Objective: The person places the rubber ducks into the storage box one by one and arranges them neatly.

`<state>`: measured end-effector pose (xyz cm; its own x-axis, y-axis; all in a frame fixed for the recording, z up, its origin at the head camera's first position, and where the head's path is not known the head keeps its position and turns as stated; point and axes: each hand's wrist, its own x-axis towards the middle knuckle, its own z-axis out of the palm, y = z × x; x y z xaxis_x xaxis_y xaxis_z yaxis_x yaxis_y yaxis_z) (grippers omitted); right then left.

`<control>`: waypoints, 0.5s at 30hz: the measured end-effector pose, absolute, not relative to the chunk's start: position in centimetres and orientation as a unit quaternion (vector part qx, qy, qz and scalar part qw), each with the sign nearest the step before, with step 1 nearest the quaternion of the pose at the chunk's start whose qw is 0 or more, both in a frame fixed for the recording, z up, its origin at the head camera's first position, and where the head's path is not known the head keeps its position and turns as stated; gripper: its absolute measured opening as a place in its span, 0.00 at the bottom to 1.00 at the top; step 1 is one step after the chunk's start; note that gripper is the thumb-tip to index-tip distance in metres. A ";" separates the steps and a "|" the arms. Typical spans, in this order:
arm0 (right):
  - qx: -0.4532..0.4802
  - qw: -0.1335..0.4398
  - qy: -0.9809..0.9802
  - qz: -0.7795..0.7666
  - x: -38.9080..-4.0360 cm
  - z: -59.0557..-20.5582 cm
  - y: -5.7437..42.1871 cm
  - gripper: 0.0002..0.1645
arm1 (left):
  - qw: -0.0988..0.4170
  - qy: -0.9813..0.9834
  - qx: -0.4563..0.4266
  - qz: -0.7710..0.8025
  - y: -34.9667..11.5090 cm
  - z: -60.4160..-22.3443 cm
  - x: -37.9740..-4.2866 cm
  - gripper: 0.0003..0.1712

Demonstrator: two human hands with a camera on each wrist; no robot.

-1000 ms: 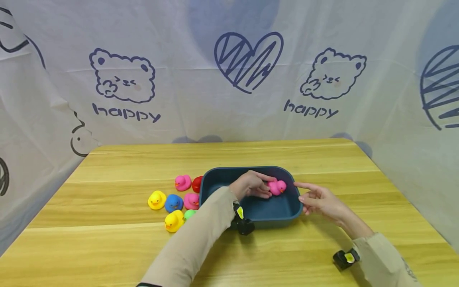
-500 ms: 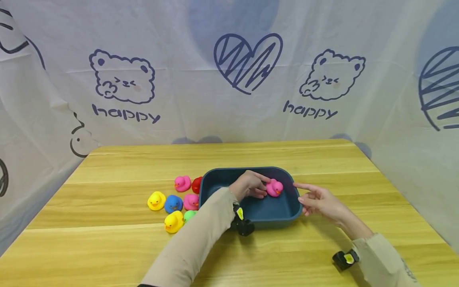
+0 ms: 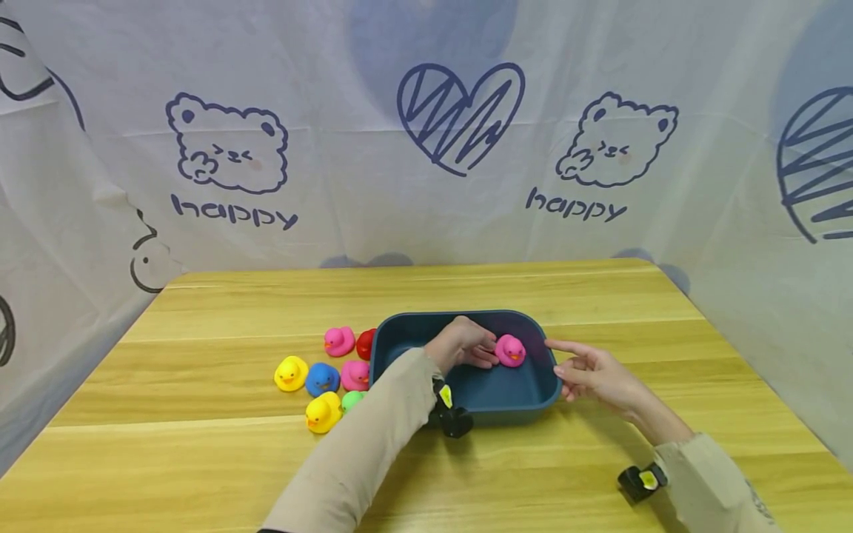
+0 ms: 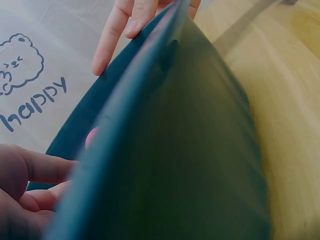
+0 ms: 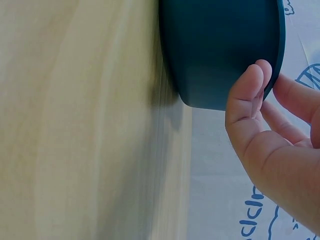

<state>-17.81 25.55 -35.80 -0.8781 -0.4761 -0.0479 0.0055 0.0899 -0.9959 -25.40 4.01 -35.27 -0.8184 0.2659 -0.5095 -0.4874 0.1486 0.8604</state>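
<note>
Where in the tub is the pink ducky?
In the head view, the pink duck sits inside the dark blue tub, toward its right end, just to the right of the left hand.

Prob. filming booth: printed cloth (image 3: 373, 207) at back & sides of wood-grain tbl (image 3: 200, 474); wrist cams (image 3: 455, 420).

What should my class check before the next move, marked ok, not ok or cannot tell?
1. Pink duck upright in the bin: ok.
2. Left hand clear of that duck: cannot tell; they are very close.
3. Right hand touching the bin: ok.
4. Green duck in full view: not ok; the left sleeve covers part.
5. Red duck in full view: not ok; the bin hides part.
6. No other duck in the bin: cannot tell; the left sleeve hides part of its inside.
</note>
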 end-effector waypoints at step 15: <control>-0.166 0.188 0.708 -0.660 -18.0 -35.9 25.5 0.34 | 0.286 0.693 -0.064 0.658 3.5 -34.3 -25.1 0.17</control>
